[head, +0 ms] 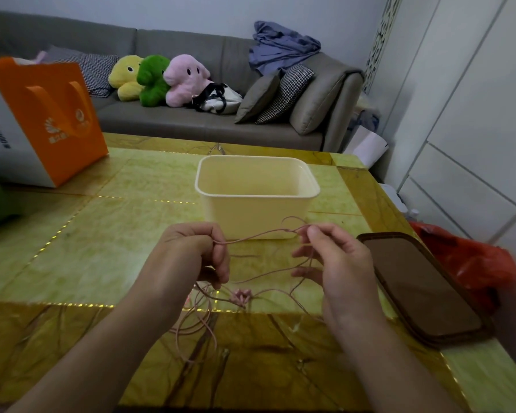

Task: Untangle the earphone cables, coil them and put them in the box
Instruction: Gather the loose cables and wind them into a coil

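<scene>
The pink earphone cable (259, 235) was stretched between the person's two hands above the table (81, 234), just in front of the cream box (280, 217). The left hand (191, 251) had its fingers curled round one end of the taut run. The right hand (337, 257) pinched the other end between thumb and forefinger, where a small loop stood up, with its remaining fingers spread loosely below. The stretch appeared intended to draw a length straight and expose where strands crossed, so untangling was judged to be in hand. No coiling had been done.

The remainder of the cable hung from the hands and lay in loose loops on the table near its front edge, with the pink earbuds (241, 296) bunched among them. The box stood open and appeared to hold nothing, set within easy reach to receive the coil. Its brown lid (423, 293) lay flat to the right, out of the working area.

Whether one cable or several were involved could not be determined. The strands were thin and blurred, and their crossings under the left hand were hidden. An orange bag (51, 114) at the left was cut off by the frame.
</scene>
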Tool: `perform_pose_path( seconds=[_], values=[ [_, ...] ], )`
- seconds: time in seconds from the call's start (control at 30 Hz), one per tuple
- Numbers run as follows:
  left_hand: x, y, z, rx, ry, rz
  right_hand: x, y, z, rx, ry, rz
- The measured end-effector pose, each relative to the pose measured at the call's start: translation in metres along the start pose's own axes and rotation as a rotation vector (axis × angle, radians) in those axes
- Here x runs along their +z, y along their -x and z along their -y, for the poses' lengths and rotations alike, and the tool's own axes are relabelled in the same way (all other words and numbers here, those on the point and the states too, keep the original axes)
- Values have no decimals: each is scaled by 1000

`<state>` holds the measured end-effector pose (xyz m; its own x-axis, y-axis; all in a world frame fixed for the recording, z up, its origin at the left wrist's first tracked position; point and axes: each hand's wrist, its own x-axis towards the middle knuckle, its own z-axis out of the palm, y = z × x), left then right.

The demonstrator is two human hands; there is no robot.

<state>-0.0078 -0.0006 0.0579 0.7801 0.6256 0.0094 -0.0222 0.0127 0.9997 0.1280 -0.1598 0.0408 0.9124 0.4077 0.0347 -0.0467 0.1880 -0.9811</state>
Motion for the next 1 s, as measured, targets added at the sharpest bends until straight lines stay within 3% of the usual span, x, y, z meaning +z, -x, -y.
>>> perform_pose_path(
  seconds=[0.1, 0.27, 0.4, 0.57, 0.73, 0.83, 0.93, 1.0],
  values=[
    [-4, -4, 3, -41, 55, -101, -8, -7, 3, 25, -83, -21],
    [-20, -17, 7, -146, 432, -285, -27, -19, 11, -1, -121, -126],
    [-38, -23, 10, -126, 447, -401, -46, -32, 13, -130, 83, -305],
    [-47, -25, 5, -141, 424, -464, -54, -32, 19, -454, 513, -342],
    [-43, -19, -5, -105, 374, -294, -54, -30, 17, -527, 746, -341],
    [-33, -16, -7, -42, 374, -139, -47, -26, 12, -370, 937, -189],
    [-23, -11, -10, -4, 374, -36, -36, -19, 10, -77, 1215, -3],
    [-19, -9, -14, 7, 376, 22, -26, -10, 9, -90, 1398, 13]
  ],
)
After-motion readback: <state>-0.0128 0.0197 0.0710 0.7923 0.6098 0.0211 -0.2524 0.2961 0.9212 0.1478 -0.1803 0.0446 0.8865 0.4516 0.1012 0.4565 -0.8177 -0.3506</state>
